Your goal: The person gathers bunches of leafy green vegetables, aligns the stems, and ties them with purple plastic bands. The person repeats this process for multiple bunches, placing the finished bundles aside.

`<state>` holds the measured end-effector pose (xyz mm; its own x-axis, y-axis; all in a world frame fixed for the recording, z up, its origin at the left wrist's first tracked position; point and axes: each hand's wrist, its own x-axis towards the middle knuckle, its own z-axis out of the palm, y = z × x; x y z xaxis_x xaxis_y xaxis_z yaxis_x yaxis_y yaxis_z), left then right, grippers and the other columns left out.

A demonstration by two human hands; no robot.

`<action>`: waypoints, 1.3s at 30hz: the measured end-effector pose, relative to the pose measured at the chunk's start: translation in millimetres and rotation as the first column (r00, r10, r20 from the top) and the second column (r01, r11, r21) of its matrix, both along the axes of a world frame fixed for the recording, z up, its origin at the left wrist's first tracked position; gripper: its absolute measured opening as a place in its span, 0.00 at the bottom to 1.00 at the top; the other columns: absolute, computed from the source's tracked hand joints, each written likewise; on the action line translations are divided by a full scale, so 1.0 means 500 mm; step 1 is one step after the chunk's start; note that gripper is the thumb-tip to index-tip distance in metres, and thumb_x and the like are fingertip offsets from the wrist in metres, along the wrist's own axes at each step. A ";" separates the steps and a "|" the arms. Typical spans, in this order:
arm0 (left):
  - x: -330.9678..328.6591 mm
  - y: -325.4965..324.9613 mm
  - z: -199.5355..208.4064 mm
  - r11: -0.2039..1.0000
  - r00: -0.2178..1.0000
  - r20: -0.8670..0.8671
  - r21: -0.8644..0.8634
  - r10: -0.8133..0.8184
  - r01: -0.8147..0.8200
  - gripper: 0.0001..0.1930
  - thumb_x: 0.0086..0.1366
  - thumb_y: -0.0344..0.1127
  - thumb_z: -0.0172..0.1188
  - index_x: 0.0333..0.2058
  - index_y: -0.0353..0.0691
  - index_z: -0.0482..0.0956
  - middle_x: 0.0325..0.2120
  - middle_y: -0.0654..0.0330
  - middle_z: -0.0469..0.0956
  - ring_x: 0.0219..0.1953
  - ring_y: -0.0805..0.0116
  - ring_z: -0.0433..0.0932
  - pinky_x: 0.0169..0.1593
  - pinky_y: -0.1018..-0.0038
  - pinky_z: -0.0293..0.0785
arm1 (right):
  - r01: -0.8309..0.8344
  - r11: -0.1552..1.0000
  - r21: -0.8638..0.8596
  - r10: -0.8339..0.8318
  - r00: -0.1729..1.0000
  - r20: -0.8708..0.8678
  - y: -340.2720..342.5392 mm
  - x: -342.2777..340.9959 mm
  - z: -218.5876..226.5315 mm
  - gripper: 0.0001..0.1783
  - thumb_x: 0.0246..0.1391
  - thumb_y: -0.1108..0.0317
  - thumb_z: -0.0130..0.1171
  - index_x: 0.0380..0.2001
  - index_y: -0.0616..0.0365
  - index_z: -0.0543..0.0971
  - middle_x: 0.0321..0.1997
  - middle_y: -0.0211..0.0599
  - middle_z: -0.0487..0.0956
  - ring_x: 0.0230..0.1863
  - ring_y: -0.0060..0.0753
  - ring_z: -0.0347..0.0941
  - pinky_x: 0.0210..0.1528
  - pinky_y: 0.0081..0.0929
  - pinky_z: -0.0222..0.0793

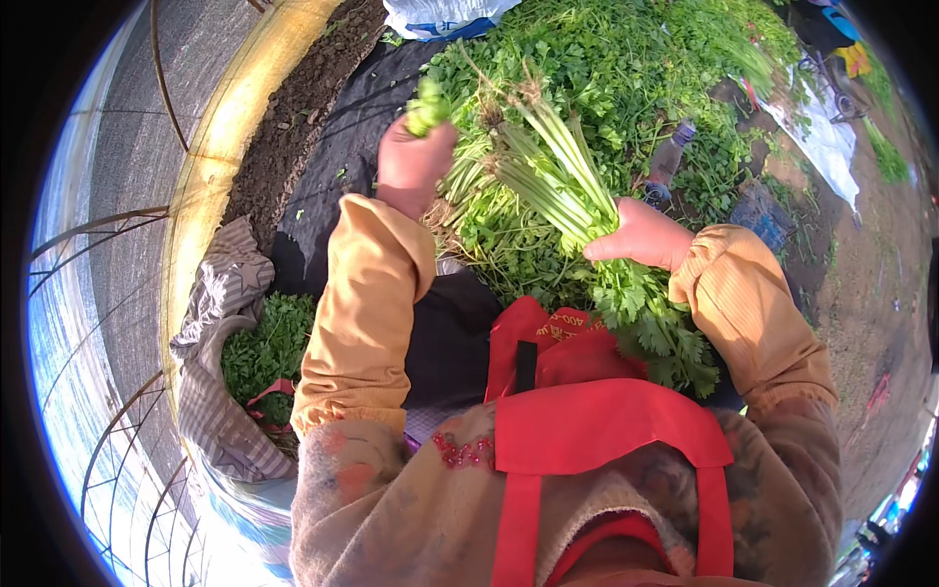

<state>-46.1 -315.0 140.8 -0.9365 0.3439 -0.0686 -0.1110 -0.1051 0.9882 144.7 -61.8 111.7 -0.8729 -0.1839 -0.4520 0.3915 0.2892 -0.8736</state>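
My right hand [648, 235] is wrapped round a bunch of celery [556, 186]. Its pale stalks and brown roots point up and away, while the leafy tops hang down over my lap. Farther left, my left hand [416, 164] is closed on a piece of celery greenery [427, 108], blurred by motion. The left hand is apart from the bunch. Just beyond both hands lies a large heap of celery [587, 64], some with roots showing beside my left hand.
At my left stands a sack [220, 401] holding greens [266, 342]. A plastic bottle [670, 155] lies right of the heap, near a white sheet [817, 142]. A white and blue bag [445, 18] is at the far side. Black ground cloth [328, 166] borders bare soil [284, 127].
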 end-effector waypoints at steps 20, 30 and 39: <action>0.064 0.042 0.026 0.831 0.828 -0.467 -0.556 -0.310 -0.002 0.16 0.58 0.19 0.61 0.45 0.40 0.82 0.36 0.60 0.81 0.36 0.63 0.80 0.42 0.71 0.77 | -0.017 0.917 -0.399 0.005 0.999 -0.032 0.016 -0.005 0.041 0.33 0.51 0.65 0.75 0.60 0.61 0.76 0.49 0.33 0.83 0.49 0.26 0.77 0.55 0.29 0.72; -0.072 -0.071 0.032 0.916 0.926 0.025 0.139 0.376 -0.375 0.05 0.76 0.29 0.53 0.39 0.35 0.71 0.28 0.60 0.72 0.20 0.75 0.66 0.22 0.76 0.62 | 0.103 0.901 -0.422 -0.108 0.994 0.013 0.016 0.001 0.060 0.30 0.52 0.70 0.73 0.59 0.62 0.78 0.47 0.34 0.84 0.44 0.25 0.79 0.51 0.28 0.74; 0.119 0.088 0.018 0.808 0.559 -0.605 -0.540 -0.567 0.236 0.15 0.59 0.24 0.70 0.46 0.40 0.85 0.35 0.57 0.84 0.40 0.58 0.84 0.46 0.69 0.80 | 0.069 0.995 0.070 -0.066 0.997 -0.041 0.010 -0.017 0.021 0.29 0.48 0.63 0.74 0.53 0.65 0.80 0.44 0.40 0.85 0.44 0.32 0.80 0.51 0.30 0.73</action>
<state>13.6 -270.8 149.9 -0.4970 0.7980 0.3407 0.6986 0.1352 0.7026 136.4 -56.9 122.0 -0.8992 -0.0926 -0.4277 0.3786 0.3254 -0.8664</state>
